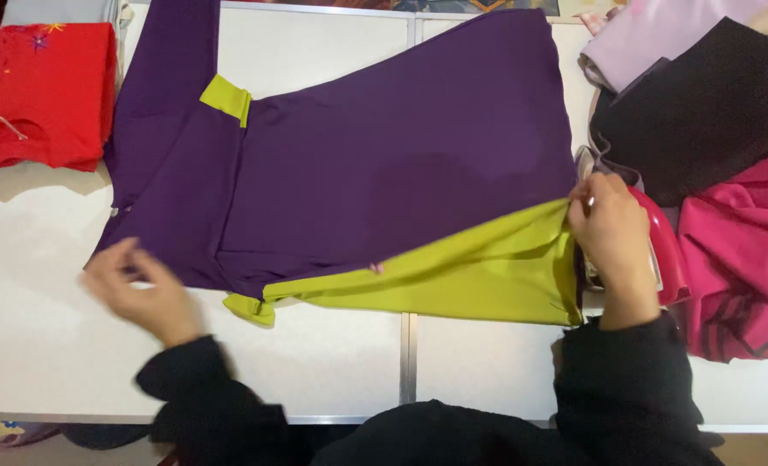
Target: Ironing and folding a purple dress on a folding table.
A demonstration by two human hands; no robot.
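This looks like a garment sorting or folding station, perhaps in a home or a small tailoring shop. A broad white table [47, 345] made of joined panels carries a spread purple and lime-green garment [384, 164], a folded red top [39, 91] at its far left corner, and heaped pink, black and lilac clothes [712, 129] along the right edge.

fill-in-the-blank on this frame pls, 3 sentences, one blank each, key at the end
1. The garment spread on the white table is purple with a ____ green lining.
2. The right hand pinches the garment's edge beside a pile of pink and ____ clothes.
3. The folded item at the table's far left corner is ____.

Missing words: yellow; black; red
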